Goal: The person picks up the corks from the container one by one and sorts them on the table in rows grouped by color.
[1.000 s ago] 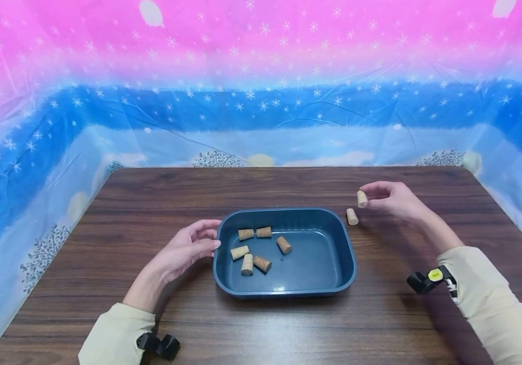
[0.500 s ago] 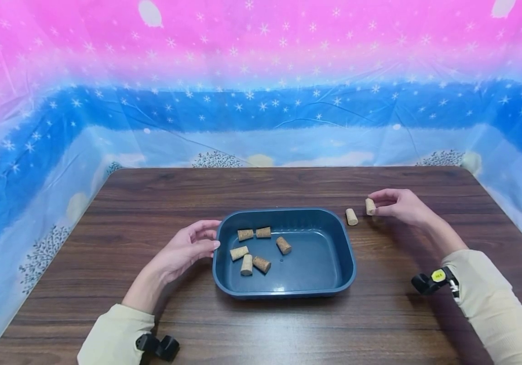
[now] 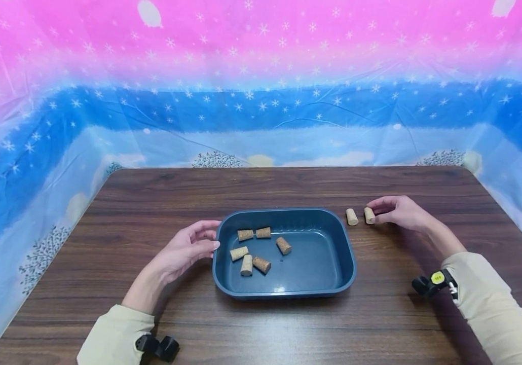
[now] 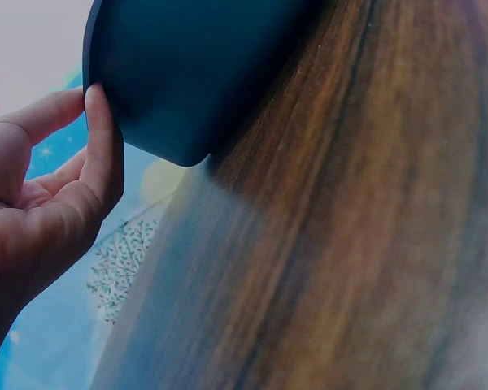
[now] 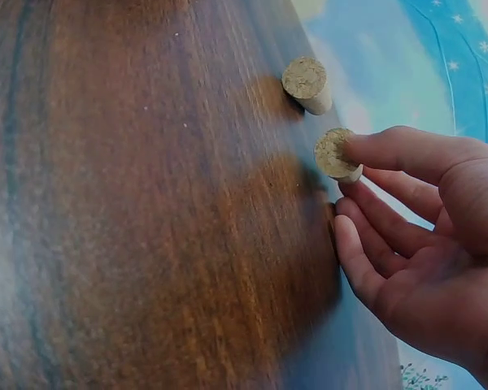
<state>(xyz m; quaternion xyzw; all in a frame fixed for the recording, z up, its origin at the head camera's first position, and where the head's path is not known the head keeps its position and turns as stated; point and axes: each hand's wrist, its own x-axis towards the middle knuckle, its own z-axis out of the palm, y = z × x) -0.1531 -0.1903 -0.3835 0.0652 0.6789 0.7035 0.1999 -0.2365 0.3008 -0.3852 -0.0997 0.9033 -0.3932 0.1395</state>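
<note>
Conceivably, the right hand (image 3: 402,213), pinching 1 cork (image 3: 369,217), drifts left, bumping another cork (image 3: 351,217); the left hand (image 3: 183,252) pinches the tray (image 3: 311,266).

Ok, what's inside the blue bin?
Six corks, two pale and four browner, lie on the floor of the blue bin, mostly toward its left side. The patches of floor directly beneath them are covered, so I can't see those.
</note>
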